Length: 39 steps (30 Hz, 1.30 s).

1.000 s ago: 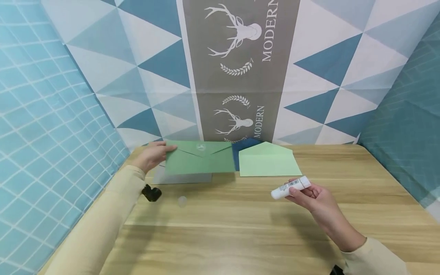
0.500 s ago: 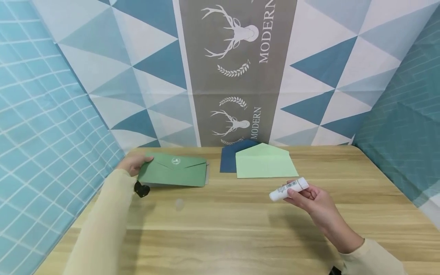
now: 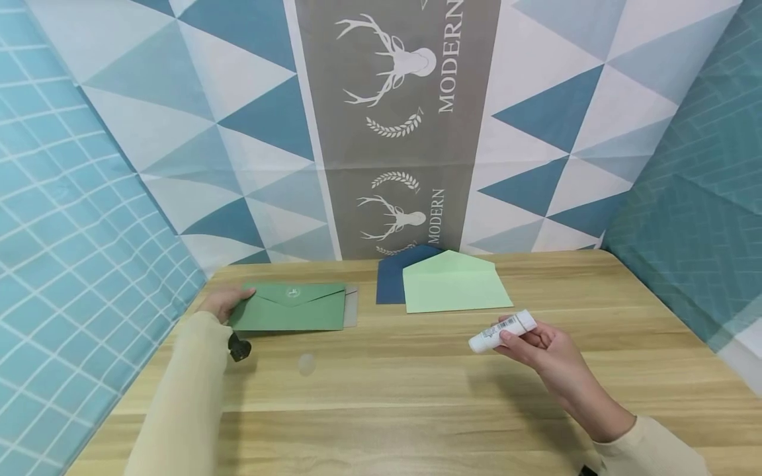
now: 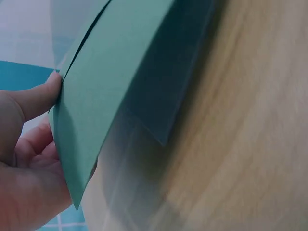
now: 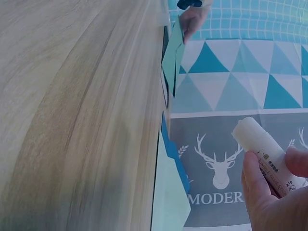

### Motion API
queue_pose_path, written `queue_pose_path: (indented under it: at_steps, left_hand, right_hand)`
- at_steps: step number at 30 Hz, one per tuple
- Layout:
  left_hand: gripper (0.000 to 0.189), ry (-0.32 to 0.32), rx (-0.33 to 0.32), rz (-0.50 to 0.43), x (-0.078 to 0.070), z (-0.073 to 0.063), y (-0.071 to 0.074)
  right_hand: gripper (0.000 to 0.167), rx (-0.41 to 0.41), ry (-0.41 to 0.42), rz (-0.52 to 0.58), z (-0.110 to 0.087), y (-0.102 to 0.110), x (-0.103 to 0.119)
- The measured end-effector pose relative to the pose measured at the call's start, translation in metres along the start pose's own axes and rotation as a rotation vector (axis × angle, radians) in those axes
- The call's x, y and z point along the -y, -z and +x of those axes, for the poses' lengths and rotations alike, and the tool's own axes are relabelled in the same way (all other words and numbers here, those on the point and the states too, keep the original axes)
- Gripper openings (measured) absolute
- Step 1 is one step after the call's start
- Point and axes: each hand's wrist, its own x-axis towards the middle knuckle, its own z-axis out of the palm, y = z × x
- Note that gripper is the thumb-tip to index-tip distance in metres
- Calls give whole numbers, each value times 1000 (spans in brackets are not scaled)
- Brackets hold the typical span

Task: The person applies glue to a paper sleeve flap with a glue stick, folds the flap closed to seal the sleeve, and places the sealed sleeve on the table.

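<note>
My left hand [image 3: 223, 303] pinches the left end of a dark green envelope [image 3: 290, 308] with a round white seal on its closed flap. The envelope sits just above a grey envelope [image 3: 351, 305] at the table's back left. In the left wrist view my thumb [image 4: 36, 98] lies on the envelope's [image 4: 110, 82] edge. My right hand [image 3: 538, 347] holds a white glue stick [image 3: 502, 331] above the table at the right. The right wrist view shows the stick [image 5: 267, 154] between my fingers.
A light green envelope [image 3: 454, 291] with its flap raised lies at the back centre, partly over a dark blue envelope [image 3: 389, 281]. A small clear round cap [image 3: 306, 363] lies on the wooden table [image 3: 417, 403]. Patterned cloth walls close in the back and both sides.
My left hand has carried the dark green envelope leftward and down onto the grey envelope at the back left. My right hand with the glue stick has hardly moved.
</note>
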Motion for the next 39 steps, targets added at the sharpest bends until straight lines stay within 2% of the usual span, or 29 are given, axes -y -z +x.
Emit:
queue_pose_path:
  at_steps: [2, 5, 7, 9, 13, 18, 20, 23, 25, 27, 29, 30, 32, 35, 39]
  left_hand:
    - [68, -21, -76, 25, 5, -2, 1]
    - [41, -69, -171, 100, 9, -3, 1]
    - [43, -93, -212, 138, 11, -4, 0]
    - [47, -89, -211, 139, 11, -5, 0]
    - [72, -48, -159, 158, 10, -7, 1]
    - [77, -56, -126, 204, 10, -7, 4]
    - [75, -63, -142, 213, 9, -8, 4]
    - [77, -100, -189, 365, -1, -13, 2]
    - [72, -144, -232, 529, -14, -14, -2]
    - [57, -227, -266, 645, -32, -12, -12]
    - [44, -329, -266, 704, -52, -7, -28]
    - [41, -385, -252, 729, -63, -5, -37]
    - [36, -480, -202, 720, -83, 2, -60]
    - [41, -552, -103, 735, -106, 9, -96]
    - [37, -588, -46, 760, -121, 17, -150]
  right_hand:
    - [60, -3, -6, -3, 0, 0, 0]
    - [62, -4, -16, -7, 1, -1, 0]
    - [62, -5, -18, -5, 1, -2, 0]
    - [62, -4, -19, -4, 1, -2, 0]
    - [60, -6, -12, -2, 1, -3, 1]
    - [60, -3, -5, 3, 0, -3, 0]
    - [60, -1, -1, 4, 0, -2, 0]
    - [58, 3, 6, 8, 0, -1, 0]
    - [57, 8, 8, 3, 0, 0, 1]
    - [57, 16, 7, -8, 0, 0, 2]
    - [58, 17, 5, -22, 1, 1, 4]
    - [58, 17, 4, -24, 1, 1, 4]
    - [58, 16, 4, -19, 2, 1, 6]
    - [50, 16, 4, -12, 2, 0, 7]
    - [31, 22, -10, -11, 0, -2, 5]
